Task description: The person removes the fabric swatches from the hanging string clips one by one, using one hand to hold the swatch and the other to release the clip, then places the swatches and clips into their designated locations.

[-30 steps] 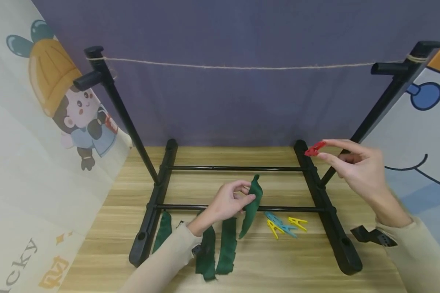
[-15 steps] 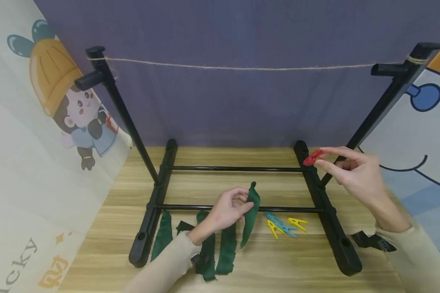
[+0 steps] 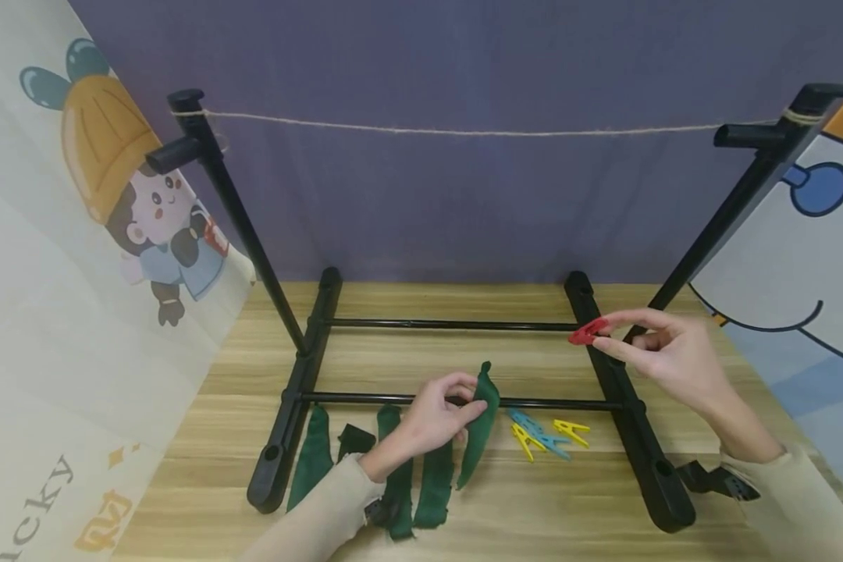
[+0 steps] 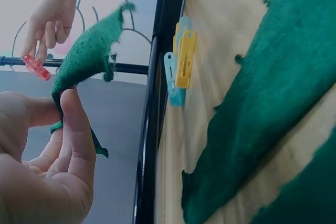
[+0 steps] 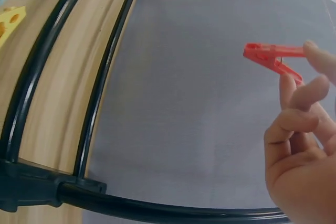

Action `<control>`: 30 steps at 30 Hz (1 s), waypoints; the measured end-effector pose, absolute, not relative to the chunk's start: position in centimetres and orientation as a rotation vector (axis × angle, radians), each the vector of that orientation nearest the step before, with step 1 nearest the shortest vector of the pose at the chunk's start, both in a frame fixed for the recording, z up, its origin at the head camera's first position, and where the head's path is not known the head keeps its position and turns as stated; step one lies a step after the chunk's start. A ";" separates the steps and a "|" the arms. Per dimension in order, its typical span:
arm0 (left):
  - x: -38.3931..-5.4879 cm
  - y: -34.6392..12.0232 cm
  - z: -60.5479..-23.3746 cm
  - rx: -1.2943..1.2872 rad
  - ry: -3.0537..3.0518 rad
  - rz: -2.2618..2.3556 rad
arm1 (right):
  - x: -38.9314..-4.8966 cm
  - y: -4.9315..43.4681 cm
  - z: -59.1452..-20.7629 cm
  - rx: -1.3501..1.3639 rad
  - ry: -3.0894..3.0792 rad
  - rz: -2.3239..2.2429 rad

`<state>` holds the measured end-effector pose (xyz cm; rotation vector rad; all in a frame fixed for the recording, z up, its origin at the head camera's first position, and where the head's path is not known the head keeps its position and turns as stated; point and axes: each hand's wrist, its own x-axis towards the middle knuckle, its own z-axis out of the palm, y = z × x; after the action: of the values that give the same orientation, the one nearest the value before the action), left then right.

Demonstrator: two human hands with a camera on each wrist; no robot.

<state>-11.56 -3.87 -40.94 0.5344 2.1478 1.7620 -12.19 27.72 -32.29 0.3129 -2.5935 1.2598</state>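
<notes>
My left hand pinches a strip of green cloth between thumb and fingers, above the rack's front crossbar. The left wrist view shows that cloth bent over at the fingertips, its ragged edge sticking up. Over on the right, my right hand holds a red clothespin by its handle ends. In the right wrist view the clothespin points away from the fingers, with nothing in its tip. More green cloth strips lie on the table under and beside my left forearm, which partly hides them.
A black rack stands on the wooden table. Between its two uprights a thin string is stretched. Several blue and yellow clothespins lie just in front of the front crossbar. A dark curtain hangs behind.
Both hands have sunk lower, the left with the green cloth and the right with the red clothespin. The right hand has also shifted slightly left.
</notes>
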 end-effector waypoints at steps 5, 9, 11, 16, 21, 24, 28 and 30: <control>-11.1 -3.7 -41.8 0.523 2.156 1.768 | -12.5 28.6 -34.0 0.351 -2.743 1.276; -10.8 -3.6 -42.5 0.533 2.167 1.779 | -12.3 28.8 -34.9 0.393 -2.813 1.286; -10.8 -3.5 -43.1 0.524 2.165 1.775 | -12.1 28.8 -35.4 0.401 -2.841 1.288; -10.9 -3.4 -45.1 0.469 2.149 1.766 | -11.8 28.9 -36.7 0.390 -2.912 1.292; -10.6 -3.7 -45.9 0.460 2.149 1.740 | -11.6 29.1 -38.0 0.399 -2.962 1.360; -10.3 -3.8 -46.0 0.463 2.149 1.727 | -11.5 29.3 -38.8 0.424 -2.987 1.412; -9.9 -3.7 -46.3 0.422 2.132 1.715 | -11.5 29.6 -39.8 0.492 -3.026 1.430; -9.8 -3.7 -46.6 0.392 2.119 1.712 | -11.5 29.8 -40.3 0.530 -3.045 1.429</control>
<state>-9.76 -3.72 -46.62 0.3916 2.1192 1.7119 -11.47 29.82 -40.29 0.5296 -3.0453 1.4288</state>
